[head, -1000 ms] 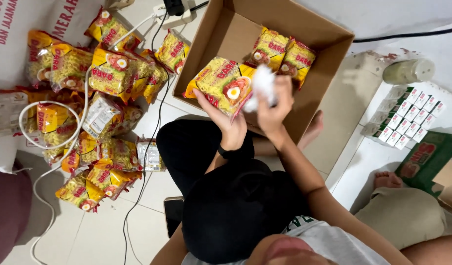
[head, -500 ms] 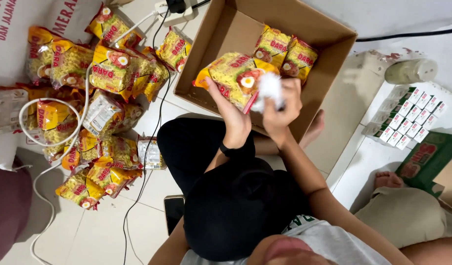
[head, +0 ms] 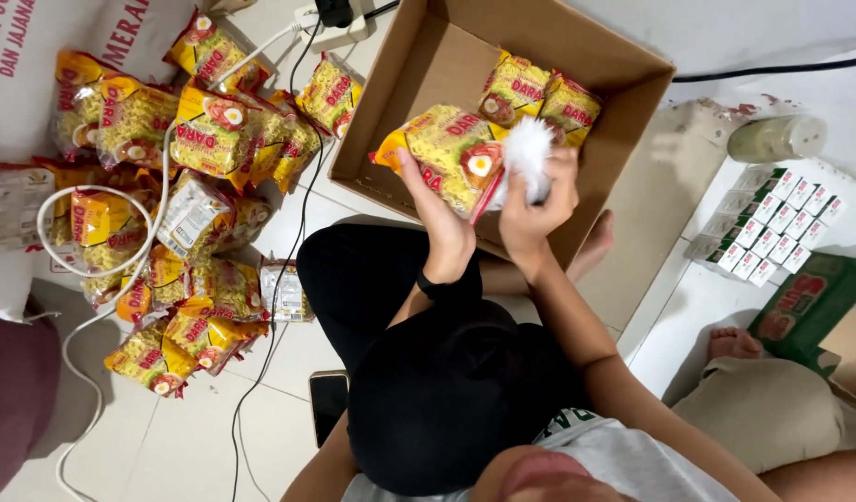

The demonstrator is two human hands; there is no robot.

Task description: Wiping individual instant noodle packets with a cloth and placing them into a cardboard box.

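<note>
Holding a yellow plastic noodle packet [head: 446, 158] from below, the left hand [head: 442, 223] has its grip closed around the packet's lower edge. Beside it, the right hand [head: 539, 200] clenches a white fluffy cloth [head: 528, 153] pressed against the packet's right end. Both are raised over the near wall of an open brown cardboard box [head: 632, 139], where two more yellow packets [head: 535, 98] lie inside. A heap of similar noodle packets [head: 186, 186] is spread on the tiled floor [head: 167, 446] to the left, crossed by a white cable [head: 74, 270]. Small white cartons [head: 772, 223] stand in rows to the right.
</note>
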